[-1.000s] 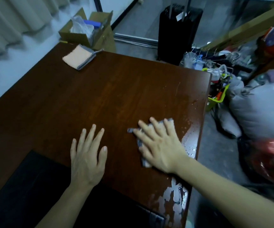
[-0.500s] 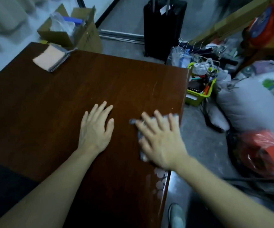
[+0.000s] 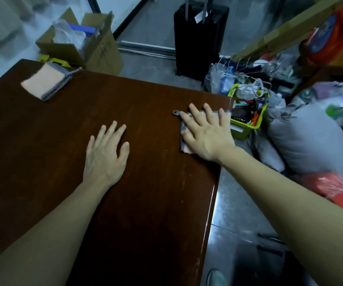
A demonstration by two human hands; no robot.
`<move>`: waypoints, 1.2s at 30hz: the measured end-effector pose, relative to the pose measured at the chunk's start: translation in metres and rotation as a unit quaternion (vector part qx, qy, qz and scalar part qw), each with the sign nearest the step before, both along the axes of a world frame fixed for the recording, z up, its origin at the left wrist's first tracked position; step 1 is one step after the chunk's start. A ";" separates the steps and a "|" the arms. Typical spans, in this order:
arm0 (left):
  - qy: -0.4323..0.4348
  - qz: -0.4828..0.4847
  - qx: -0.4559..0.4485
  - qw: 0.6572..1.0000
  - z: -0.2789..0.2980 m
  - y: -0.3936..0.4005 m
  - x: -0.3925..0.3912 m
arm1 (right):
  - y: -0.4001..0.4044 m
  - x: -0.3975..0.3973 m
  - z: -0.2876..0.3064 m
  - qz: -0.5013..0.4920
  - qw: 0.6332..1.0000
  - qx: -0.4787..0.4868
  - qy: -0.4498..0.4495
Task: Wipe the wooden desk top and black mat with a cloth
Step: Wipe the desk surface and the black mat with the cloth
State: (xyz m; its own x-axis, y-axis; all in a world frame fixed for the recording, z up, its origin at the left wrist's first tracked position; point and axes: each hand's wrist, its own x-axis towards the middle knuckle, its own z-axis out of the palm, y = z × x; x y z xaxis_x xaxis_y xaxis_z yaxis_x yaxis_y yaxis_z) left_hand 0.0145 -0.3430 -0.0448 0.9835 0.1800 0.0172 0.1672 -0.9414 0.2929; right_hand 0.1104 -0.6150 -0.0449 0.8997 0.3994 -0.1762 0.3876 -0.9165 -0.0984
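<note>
The dark brown wooden desk top [image 3: 146,203] fills the lower left of the head view. My right hand [image 3: 205,133] lies flat with spread fingers on a grey cloth [image 3: 182,130] near the desk's far right corner, pressing it onto the wood. Most of the cloth is hidden under the hand; only its grey left edge and far edge show. My left hand [image 3: 105,155] rests flat on the bare wood to the left of it, fingers straight. The black mat is out of view.
A folded peach and grey cloth [image 3: 44,81] lies at the desk's far left. Beyond the desk stand an open cardboard box [image 3: 96,48] and a black suitcase [image 3: 199,36]. A green basket [image 3: 247,122], bags and hangers crowd the floor to the right.
My right hand has slid the grey cloth away from me along the right edge toward the far corner. The left hand moved forward off the mat, which dropped out of view. The wet patches are gone.
</note>
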 end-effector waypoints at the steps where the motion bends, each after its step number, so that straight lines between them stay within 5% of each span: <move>1: -0.001 0.004 -0.002 1.000 -0.001 0.000 0.001 | 0.005 -0.004 0.001 0.002 1.000 0.000 -0.004; 9: -0.002 0.048 0.015 0.999 0.004 -0.005 -0.005 | 0.008 -0.096 0.005 0.247 0.969 0.028 0.000; 19: -0.004 0.096 0.039 0.995 0.006 -0.004 -0.004 | 0.080 0.076 0.005 0.050 0.999 -0.012 0.013; 28: -0.017 0.095 0.014 0.995 0.004 -0.002 -0.007 | 0.049 -0.019 0.008 0.270 0.962 0.016 0.021; 36: -0.021 0.084 0.000 0.996 0.003 -0.002 -0.006 | -0.023 0.082 0.005 0.005 1.000 -0.014 0.004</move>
